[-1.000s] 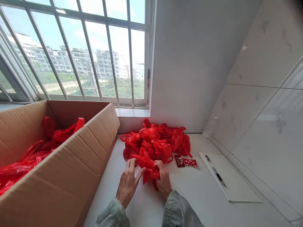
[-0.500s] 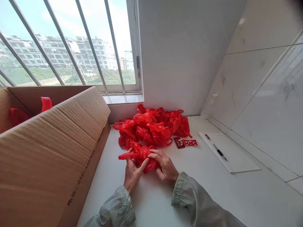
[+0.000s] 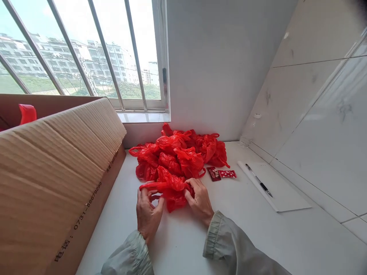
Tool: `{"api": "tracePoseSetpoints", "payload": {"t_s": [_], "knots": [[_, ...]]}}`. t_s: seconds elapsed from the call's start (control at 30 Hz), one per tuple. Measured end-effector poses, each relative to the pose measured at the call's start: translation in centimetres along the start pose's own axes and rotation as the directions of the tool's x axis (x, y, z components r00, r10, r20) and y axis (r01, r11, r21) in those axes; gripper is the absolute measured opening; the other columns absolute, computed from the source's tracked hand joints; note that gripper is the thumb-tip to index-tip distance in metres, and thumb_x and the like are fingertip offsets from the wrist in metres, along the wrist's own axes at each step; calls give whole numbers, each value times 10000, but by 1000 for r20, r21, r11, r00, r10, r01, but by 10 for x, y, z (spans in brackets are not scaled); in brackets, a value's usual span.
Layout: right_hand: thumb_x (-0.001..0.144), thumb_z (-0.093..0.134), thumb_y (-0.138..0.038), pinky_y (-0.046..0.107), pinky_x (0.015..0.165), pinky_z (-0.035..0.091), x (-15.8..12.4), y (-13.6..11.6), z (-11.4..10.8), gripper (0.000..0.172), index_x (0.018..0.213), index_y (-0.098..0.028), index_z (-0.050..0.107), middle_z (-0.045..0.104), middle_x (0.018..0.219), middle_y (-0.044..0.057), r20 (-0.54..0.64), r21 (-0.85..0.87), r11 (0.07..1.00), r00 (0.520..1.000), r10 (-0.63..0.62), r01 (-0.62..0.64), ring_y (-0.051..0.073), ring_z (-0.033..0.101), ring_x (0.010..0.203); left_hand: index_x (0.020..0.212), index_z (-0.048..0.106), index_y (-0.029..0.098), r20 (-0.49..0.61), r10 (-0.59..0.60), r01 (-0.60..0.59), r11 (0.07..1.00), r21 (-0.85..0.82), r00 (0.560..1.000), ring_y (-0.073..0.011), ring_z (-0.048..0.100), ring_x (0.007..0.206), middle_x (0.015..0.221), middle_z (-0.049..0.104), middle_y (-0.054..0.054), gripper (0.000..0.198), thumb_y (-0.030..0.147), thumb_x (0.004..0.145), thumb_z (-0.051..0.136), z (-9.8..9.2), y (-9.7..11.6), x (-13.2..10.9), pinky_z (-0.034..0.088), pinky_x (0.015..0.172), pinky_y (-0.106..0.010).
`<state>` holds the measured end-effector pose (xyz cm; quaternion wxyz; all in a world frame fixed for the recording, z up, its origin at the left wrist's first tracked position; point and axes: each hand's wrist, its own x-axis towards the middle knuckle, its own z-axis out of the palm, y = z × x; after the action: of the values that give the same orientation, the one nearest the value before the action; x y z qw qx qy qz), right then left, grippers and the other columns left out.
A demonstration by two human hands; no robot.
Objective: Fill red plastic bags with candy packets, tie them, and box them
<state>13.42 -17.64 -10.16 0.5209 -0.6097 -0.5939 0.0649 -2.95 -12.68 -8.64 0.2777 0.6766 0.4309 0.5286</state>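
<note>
A knotted red plastic bag (image 3: pixel 173 196) lies on the white tabletop in front of me. My right hand (image 3: pixel 199 200) grips its right side between thumb and fingers. At its left, my left hand (image 3: pixel 149 214) has its curled fingers in the stretched handle of the bag, with the thumb near the bag's lower left edge. Just behind is a heap of similar red plastic bags (image 3: pixel 183 151), bunched together against the wall. What is inside the bags cannot be made out.
A large cardboard box (image 3: pixel 63 152) stands at the left, with a bit of red plastic (image 3: pixel 27 114) showing inside. To the right of the heap lie two small red packets (image 3: pixel 220 173). Farther right are a pen (image 3: pixel 259 180) on white paper (image 3: pixel 286 194) and a clear bottle (image 3: pixel 249 131).
My left hand has moved left, drawing away from the bag's middle toward its handle. My right hand has shifted its hold slightly on the right side. The view has shifted a little.
</note>
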Motion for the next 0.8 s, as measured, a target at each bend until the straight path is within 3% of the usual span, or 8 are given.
{"api": "tracePoseSetpoints", "payload": {"t_s": [0.1, 0.17, 0.23, 0.33, 0.43, 0.6, 0.7, 0.8], "knots": [[892, 439, -259, 329, 773, 450, 1, 5, -4, 147, 935, -206, 570, 651, 918, 52, -107, 121, 986, 986, 128, -114, 212, 578, 857, 747, 576, 191, -8, 236, -233, 965, 120, 972, -251, 607, 943, 993, 524, -76, 94, 264, 805, 588, -8, 7, -3, 551, 784, -411], [910, 420, -259, 335, 781, 452, 1, 8, -4, 171, 974, -203, 568, 650, 943, 59, -173, 164, 975, 969, 178, -150, 213, 583, 866, 741, 584, 194, 47, 449, -449, 871, 202, 892, -261, 579, 1010, 1023, 519, -87, 110, 213, 846, 558, -12, 13, -9, 522, 828, -416], [918, 409, -228, 341, 799, 451, 1, 10, -4, 185, 1001, -203, 574, 646, 959, 62, -213, 150, 985, 969, 122, -91, 213, 577, 884, 846, 578, 199, 68, 562, -561, 794, 236, 824, -253, 564, 1036, 1077, 503, -96, 66, 160, 870, 531, -13, 17, -15, 512, 852, -420], [917, 378, -130, 341, 843, 444, -1, 11, -1, 241, 990, -215, 592, 647, 958, 50, -207, 83, 988, 972, -113, 133, 203, 555, 922, 997, 533, 202, 26, 630, -613, 746, 259, 776, -258, 529, 1105, 1149, 477, -114, 138, 119, 891, 505, -12, 18, -22, 511, 886, -432], [888, 389, -52, 358, 902, 425, -3, 11, 1, 297, 957, -233, 613, 639, 1009, 41, -169, 3, 954, 941, -294, 299, 202, 527, 985, 1093, 532, 196, 37, 713, -692, 665, 280, 700, -276, 491, 1164, 1213, 479, -129, 256, 64, 875, 503, -10, 16, -24, 474, 956, -477], [882, 436, -62, 380, 911, 427, -5, 10, 1, 292, 1002, -243, 631, 561, 1114, 69, -169, -78, 942, 926, -337, 328, 220, 489, 1049, 1331, 455, 175, 292, 730, -784, 543, 300, 618, -316, 380, 1321, 1361, 499, -148, 485, 32, 867, 463, -2, 18, -22, 362, 1077, -542], [902, 421, -92, 369, 893, 436, -5, 6, 1, 271, 1080, -219, 579, 572, 1092, 76, -123, -28, 942, 934, -334, 333, 212, 505, 1009, 1377, 410, 120, 407, 681, -793, 529, 301, 609, -316, 362, 1336, 1355, 532, -156, 515, 40, 868, 425, 4, 18, -18, 294, 1109, -552], [896, 423, -108, 356, 871, 436, -5, 2, 0, 220, 1056, -195, 547, 599, 1018, 66, -90, 34, 960, 958, -273, 277, 202, 523, 952, 1317, 460, 104, 438, 640, -771, 576, 272, 632, -293, 460, 1214, 1266, 594, -144, 447, 58, 874, 420, 9, 14, -12, 348, 1050, -497]]}}
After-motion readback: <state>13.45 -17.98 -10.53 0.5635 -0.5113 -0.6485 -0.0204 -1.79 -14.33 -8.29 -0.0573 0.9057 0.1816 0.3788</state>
